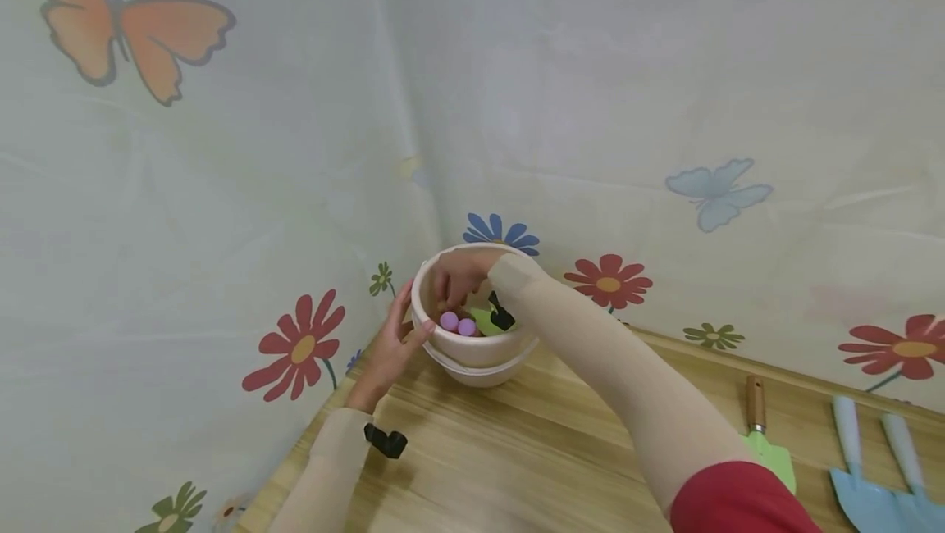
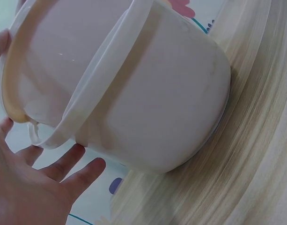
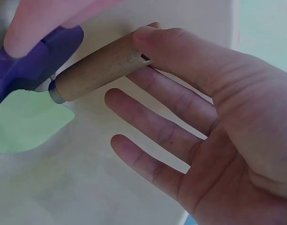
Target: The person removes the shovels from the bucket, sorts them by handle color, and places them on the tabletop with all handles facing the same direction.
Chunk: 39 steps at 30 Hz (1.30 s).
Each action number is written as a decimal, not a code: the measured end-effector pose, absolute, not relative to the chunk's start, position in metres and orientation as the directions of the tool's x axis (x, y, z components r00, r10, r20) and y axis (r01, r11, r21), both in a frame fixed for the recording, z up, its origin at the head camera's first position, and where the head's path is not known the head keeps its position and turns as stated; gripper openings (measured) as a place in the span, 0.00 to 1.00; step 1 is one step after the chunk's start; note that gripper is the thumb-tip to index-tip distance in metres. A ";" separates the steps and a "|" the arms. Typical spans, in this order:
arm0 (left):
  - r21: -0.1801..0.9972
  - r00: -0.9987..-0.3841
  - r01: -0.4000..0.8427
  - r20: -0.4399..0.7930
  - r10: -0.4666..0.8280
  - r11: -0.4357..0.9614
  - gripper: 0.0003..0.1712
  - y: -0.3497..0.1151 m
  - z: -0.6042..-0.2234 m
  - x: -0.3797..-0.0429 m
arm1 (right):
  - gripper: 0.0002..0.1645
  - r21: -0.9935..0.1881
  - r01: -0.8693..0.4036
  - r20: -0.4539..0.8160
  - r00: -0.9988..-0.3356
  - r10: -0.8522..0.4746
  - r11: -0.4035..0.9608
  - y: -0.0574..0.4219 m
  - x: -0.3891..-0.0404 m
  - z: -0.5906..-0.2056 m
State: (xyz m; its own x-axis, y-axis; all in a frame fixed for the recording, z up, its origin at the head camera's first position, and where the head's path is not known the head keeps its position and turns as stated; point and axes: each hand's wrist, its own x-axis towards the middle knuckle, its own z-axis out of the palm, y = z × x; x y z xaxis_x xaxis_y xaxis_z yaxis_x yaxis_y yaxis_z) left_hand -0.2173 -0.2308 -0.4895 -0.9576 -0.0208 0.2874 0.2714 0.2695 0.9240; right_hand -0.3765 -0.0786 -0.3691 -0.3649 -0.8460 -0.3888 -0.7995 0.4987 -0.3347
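A pale bucket (image 1: 480, 357) stands at the table's corner, its white handle band (image 2: 103, 65) hanging round the side. My left hand (image 1: 391, 348) rests against its left side, thumb at the rim and the other fingers spread along the outer wall. Inside the bucket, my right hand (image 3: 213, 126) pinches the wooden handle end of a green trowel (image 3: 31, 122) between thumb and forefinger. The remaining fingers are extended below the handle. Beside the trowel lie dark purple things (image 3: 40, 56). Two round lilac ends (image 1: 458, 324) show near the bucket's front rim.
On the wooden table (image 1: 458, 451), a green trowel with a wooden handle (image 1: 768, 443) lies to the right. Two blue trowels (image 1: 886, 492) are farther right. A patterned cloth wall (image 1: 591, 107) with flowers and butterflies encloses the back and left, close behind the bucket.
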 end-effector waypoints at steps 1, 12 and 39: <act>0.924 -0.958 0.270 0.287 -0.023 0.271 0.45 -0.231 -0.489 -0.218 | 0.03 -0.339 -0.799 -0.376 -0.370 -0.850 0.498 -0.077 -0.377 -0.368; 0.929 -0.959 0.271 0.283 -0.012 0.253 0.45 -0.233 -0.492 -0.221 | 0.02 -0.455 -0.743 -0.284 -0.402 -0.870 0.492 -0.051 -0.372 -0.349; 0.939 -0.965 0.250 0.261 -0.015 0.237 0.46 -0.239 -0.491 -0.236 | 0.10 -0.595 -0.689 0.188 -0.621 -0.761 0.415 0.015 -0.374 -0.307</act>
State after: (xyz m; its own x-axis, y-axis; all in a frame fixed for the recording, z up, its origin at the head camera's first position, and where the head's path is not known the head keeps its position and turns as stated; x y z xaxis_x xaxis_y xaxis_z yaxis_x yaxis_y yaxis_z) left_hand -0.2357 -0.2388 -0.4913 -0.9653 -0.0151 0.2607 0.2498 0.2375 0.9387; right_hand -0.3741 0.0155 -0.3068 -0.6212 -0.7607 0.1882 -0.6886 0.4151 -0.5946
